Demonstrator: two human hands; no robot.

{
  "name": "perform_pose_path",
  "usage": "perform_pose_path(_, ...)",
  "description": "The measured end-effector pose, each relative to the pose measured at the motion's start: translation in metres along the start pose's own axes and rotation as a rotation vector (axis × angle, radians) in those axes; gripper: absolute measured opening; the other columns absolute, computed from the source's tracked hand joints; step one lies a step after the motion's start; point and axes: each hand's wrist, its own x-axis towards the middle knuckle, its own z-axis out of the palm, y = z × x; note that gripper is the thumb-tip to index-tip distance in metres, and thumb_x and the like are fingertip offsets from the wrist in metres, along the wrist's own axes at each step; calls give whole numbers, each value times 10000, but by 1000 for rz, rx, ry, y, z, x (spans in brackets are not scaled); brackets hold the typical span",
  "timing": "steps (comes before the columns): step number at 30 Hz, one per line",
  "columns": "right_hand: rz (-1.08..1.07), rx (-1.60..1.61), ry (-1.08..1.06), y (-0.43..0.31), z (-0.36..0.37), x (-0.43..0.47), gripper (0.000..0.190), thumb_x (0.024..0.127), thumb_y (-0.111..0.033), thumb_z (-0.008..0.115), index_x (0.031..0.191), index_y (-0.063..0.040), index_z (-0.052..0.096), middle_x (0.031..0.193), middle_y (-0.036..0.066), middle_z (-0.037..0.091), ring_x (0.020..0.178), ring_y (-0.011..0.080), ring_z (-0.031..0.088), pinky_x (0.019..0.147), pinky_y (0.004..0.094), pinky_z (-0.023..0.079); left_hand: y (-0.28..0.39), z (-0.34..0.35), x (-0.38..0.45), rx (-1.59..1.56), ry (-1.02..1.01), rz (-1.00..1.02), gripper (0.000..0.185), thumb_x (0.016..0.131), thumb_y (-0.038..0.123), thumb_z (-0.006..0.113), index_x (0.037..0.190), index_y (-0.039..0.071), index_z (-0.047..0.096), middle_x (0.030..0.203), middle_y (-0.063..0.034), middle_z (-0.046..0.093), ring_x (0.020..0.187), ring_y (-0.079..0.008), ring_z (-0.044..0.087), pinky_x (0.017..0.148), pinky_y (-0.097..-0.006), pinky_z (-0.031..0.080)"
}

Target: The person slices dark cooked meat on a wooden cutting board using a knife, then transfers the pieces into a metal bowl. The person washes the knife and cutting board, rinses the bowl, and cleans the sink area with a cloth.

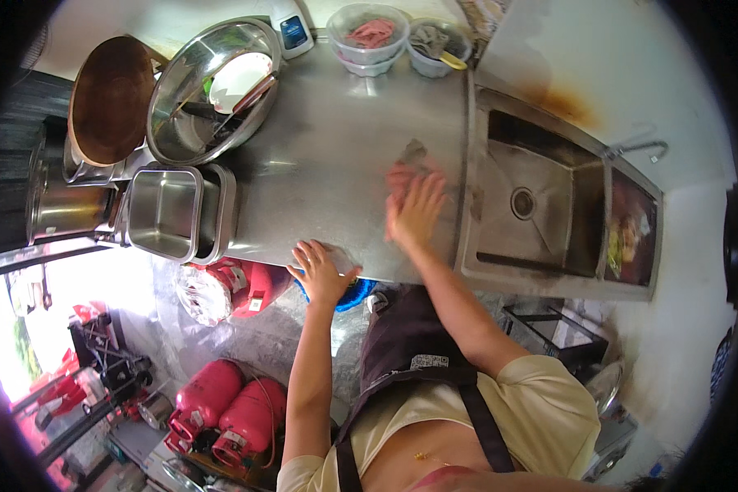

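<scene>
My right hand (pixel 419 212) presses down on a crumpled pink cloth (pixel 409 174) with a greyish end, on the right part of the stainless steel counter (pixel 320 154). The cloth lies under the fingers and is slightly blurred. Close to the counter's front edge, my left hand (pixel 317 270) rests palm down with its fingers spread and nothing in it. To the right of the cloth is a steel sink (pixel 544 203) with a round drain.
Steel rectangular pans (pixel 167 212), a large steel bowl (pixel 218 132) holding a plate and a knife, and a brown wok (pixel 111 101) stand left. Plastic tubs (pixel 369 52) with cloths and a white bottle (pixel 292 31) line the back. Pink gas cylinders (pixel 206 393) stand on the lower left.
</scene>
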Motion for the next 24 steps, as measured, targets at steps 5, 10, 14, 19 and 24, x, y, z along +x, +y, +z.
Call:
perform_pose_path(5,93,-74,150,37,33,184,677,918,-405,478,1409,36,324,1474,306,226,1367,463,204,1081,531,235,1,7,12,33,-94,34,1287,563,660,739,1398,-147,184,1448,-371,181,1371,-500,153,1099,-546,219)
perform_pose_path(10,-513,336,36,-107,68,139,563,866,-323,512,1377,-112,404,1434,154,376,1357,331,300,1046,518,264,2,3,11,-25,-90,21,1273,556,618,763,1408,-127,179,1461,-356,167,1386,-475,142,1095,-540,238)
perform_pose_path(14,-947,449,-120,-137,33,43,452,850,-352,576,1213,-84,575,1361,108,489,1325,278,363,1019,477,313,5,-8,11,0,-153,-18,1267,570,609,768,1419,-111,161,1468,-345,166,1391,-464,139,1097,-541,235)
perform_pose_path(19,-404,363,-580,-34,-34,94,514,652,-274,777,1084,-54,606,1185,86,560,1259,295,429,1045,525,299,6,-9,13,-17,-154,-12,1273,566,597,776,1414,-126,159,1467,-349,164,1382,-483,146,1101,-534,237)
perform_pose_path(24,-428,399,33,-48,3,204,475,785,-287,673,1160,-33,532,1223,162,515,1262,370,385,991,518,322,2,-5,15,-40,-174,-9,1278,578,621,758,1421,-116,143,1467,-353,159,1394,-470,120,1108,-515,235)
